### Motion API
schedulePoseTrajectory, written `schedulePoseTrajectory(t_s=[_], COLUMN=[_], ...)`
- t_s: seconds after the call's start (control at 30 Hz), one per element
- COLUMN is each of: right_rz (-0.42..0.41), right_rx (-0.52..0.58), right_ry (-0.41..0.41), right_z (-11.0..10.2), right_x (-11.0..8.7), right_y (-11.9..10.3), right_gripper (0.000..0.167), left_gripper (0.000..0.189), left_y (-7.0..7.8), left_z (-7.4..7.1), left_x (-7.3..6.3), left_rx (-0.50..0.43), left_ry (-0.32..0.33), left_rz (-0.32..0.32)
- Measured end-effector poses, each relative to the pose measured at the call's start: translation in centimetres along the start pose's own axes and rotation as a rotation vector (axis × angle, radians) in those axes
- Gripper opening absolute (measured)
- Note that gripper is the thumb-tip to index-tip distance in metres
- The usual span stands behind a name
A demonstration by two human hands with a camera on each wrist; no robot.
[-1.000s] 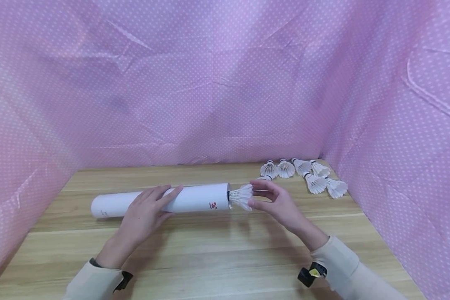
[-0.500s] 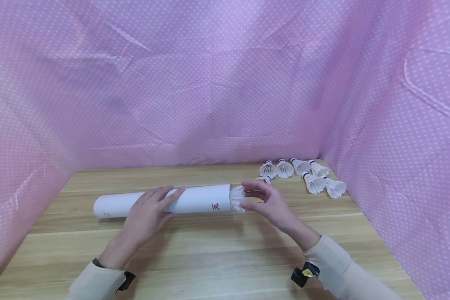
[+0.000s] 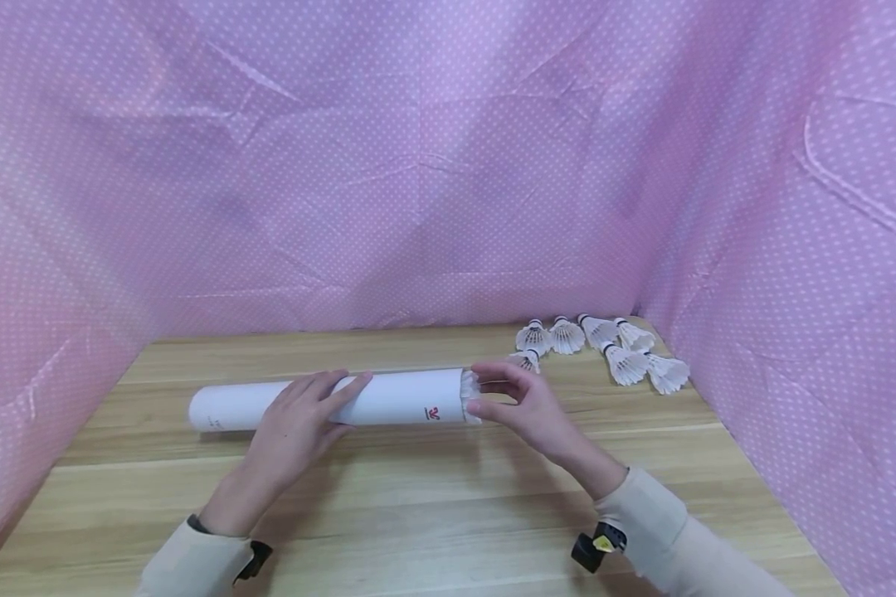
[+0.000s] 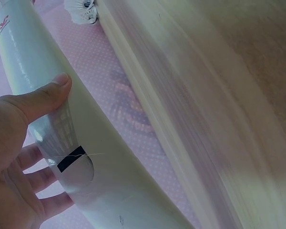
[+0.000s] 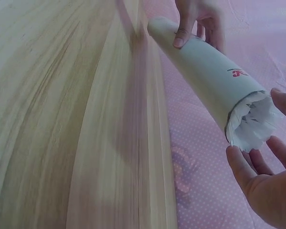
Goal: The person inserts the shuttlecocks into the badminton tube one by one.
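Note:
A white shuttlecock tube point(image 3: 406, 398) with a small red logo lies level in the head view, and my left hand point(image 3: 291, 427) grips it around its middle. In the tube's right-hand mouth sits a white feather shuttlecock point(image 3: 470, 398), only its skirt edge sticking out. The thumb and curled fingers of my right hand point(image 3: 533, 414) hold that feather rim, as the right wrist view of the shuttlecock point(image 5: 252, 126) shows. The left wrist view has my left thumb point(image 4: 50, 95) over the tube, beside a printed shuttlecock picture point(image 4: 69, 143).
Several loose shuttlecocks point(image 3: 623, 365) lie at the back right of the wooden table point(image 3: 433, 514). One shuttlecock point(image 3: 525, 360) is partly hidden behind my right hand. Pink dotted cloth point(image 3: 418, 207) hangs around the back and sides.
My right hand has moved left, pushing the shuttlecock from mostly outside the tube to nearly all inside. The tube has shifted slightly right; my left hand keeps its grip.

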State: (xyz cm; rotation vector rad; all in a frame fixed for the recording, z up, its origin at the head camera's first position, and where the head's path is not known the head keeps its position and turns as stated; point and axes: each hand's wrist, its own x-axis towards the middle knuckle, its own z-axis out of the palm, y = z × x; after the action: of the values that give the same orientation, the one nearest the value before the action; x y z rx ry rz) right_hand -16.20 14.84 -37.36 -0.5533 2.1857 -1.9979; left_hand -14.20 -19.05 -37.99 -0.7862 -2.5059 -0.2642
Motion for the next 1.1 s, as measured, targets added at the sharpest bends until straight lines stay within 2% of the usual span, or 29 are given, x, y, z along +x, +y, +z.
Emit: schedulePoseTrajectory(t_s=[0.4,0.83,1.1], right_rz=[-0.025,-0.003,-0.008], right_rx=[-0.07,-0.07,-0.03], right_ry=[0.033,0.023,0.009], right_z=[-0.01,0.13,0.38], right_x=[0.14,0.32,0.44], right_y=[-0.18,-0.16,-0.17], right_gripper=[0.049,0.049,0.047], left_gripper=[0.085,0.085,0.089], left_y=[0.18,0.11,0.21], left_z=[-0.03,0.06,-0.06], left_x=[0.09,0.04,0.24], left_rx=[-0.004,-0.002,0.005], left_ry=[-0.008,0.0,0.004], left_rz=[-0.011,-0.003,0.004])
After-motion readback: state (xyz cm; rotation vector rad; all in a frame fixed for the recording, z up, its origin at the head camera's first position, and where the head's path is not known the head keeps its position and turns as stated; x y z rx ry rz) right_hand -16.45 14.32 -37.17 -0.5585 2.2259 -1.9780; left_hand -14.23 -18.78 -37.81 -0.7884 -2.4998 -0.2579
